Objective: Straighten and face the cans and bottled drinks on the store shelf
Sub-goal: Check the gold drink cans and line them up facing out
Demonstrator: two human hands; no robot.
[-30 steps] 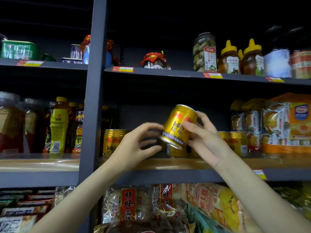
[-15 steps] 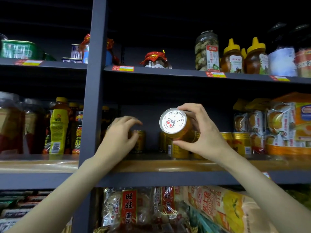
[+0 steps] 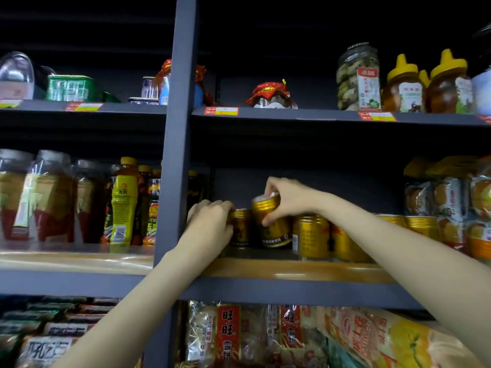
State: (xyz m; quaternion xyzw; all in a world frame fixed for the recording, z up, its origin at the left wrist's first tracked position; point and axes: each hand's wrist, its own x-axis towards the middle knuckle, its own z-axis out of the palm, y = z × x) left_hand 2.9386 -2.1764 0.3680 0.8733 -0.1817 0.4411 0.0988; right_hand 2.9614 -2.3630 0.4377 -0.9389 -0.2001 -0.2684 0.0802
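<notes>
On the middle shelf point(image 3: 292, 272) stands a row of gold drink cans. My right hand point(image 3: 287, 197) grips one gold can point(image 3: 273, 227) by its top from above; the can leans slightly and its base sits at the shelf board. My left hand point(image 3: 210, 224) curls round another gold can point(image 3: 240, 227) just left of it, next to the grey upright post point(image 3: 175, 181). More gold cans point(image 3: 313, 235) stand to the right, partly hidden behind my right forearm. Bottled drinks point(image 3: 122, 205) with yellow caps stand in the left bay.
Large jars point(image 3: 45, 197) fill the far left of the middle shelf. Packaged snacks point(image 3: 451, 208) stand at its right end. Honey bottles point(image 3: 403, 86) and a tall jar point(image 3: 358, 78) line the upper shelf. Bagged snacks point(image 3: 228, 333) fill the shelf below.
My right hand turned the gold can upright and lowered it from mid-air into the row. My left hand stayed at the leftmost can and closed round it.
</notes>
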